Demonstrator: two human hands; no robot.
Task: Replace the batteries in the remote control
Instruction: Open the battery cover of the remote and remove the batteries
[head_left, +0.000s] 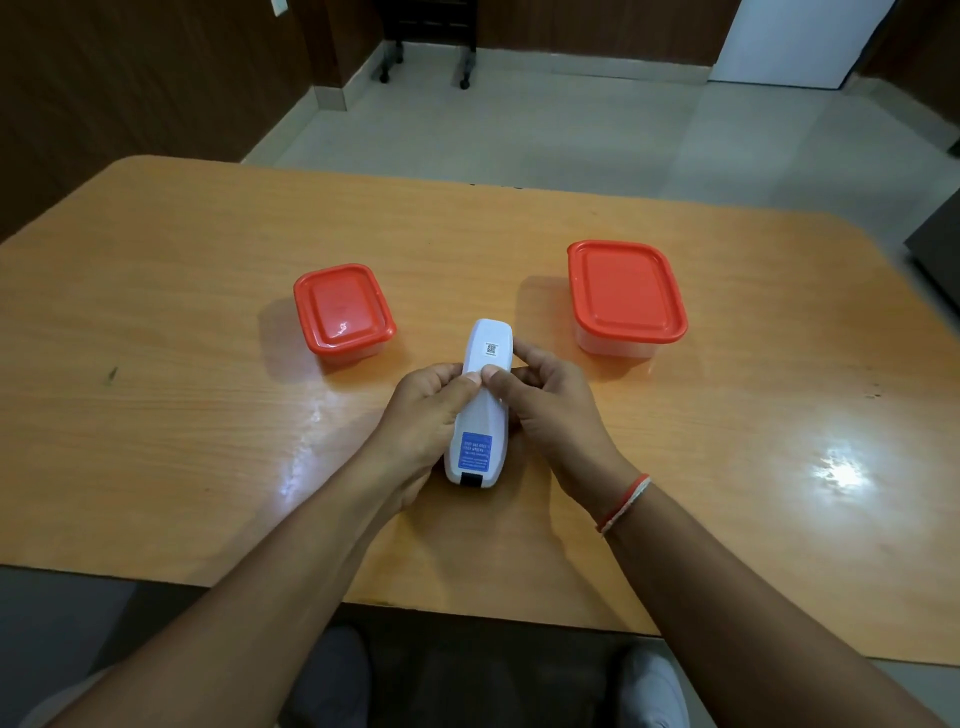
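A white remote control (480, 410) lies back side up above the wooden table (182, 322), lengthwise away from me, with a blue label near its close end and a small QR sticker near its far end. My left hand (423, 415) grips its left side and my right hand (550, 410) grips its right side. Both thumbs press side by side on the back cover at the remote's middle. The cover is closed. No batteries are visible.
A small container with a red lid (343, 312) stands left of the remote, a larger one with a red lid (626, 293) to the right; both are closed. The table's near edge runs just below my forearms. Grey floor and a wheeled stand lie beyond.
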